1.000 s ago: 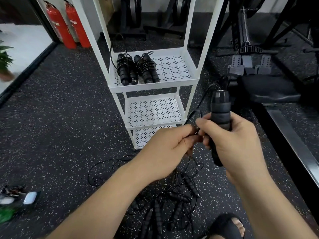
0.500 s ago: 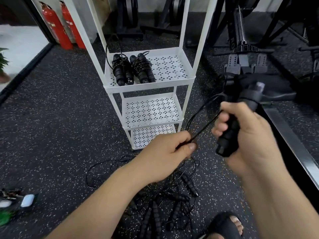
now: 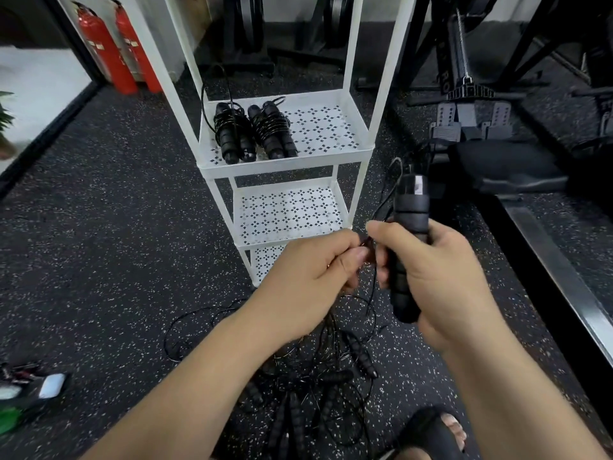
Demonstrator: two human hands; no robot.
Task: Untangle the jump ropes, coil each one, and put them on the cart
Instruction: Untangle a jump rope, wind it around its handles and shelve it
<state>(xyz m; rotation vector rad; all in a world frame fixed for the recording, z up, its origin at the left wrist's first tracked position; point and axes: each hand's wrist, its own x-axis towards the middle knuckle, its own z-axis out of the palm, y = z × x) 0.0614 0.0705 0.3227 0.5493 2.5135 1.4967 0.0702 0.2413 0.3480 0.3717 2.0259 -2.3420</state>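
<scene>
My right hand (image 3: 434, 277) is shut on the black foam handles of a jump rope (image 3: 409, 214), held upright in front of me. My left hand (image 3: 311, 277) pinches that rope's thin black cord right beside the handles. A loop of the cord rises past the handle tops. On the floor below my hands lies a tangled pile of black jump ropes (image 3: 318, 386) with several handles. Two coiled ropes (image 3: 253, 132) lie side by side on the left of the white cart's (image 3: 351, 154) upper shelf.
The cart's lower shelves (image 3: 288, 210) hold nothing. Black gym machines and a bench (image 3: 497, 167) stand at right. Two red fire extinguishers (image 3: 116, 48) lean at the back left. Small items (image 3: 33, 390) lie on the floor at left. My sandalled foot (image 3: 438, 429) is near the pile.
My right hand swung the handles out to the right and tilted them, then brought them back upright beside my left hand. My left hand kept pinching the cord.
</scene>
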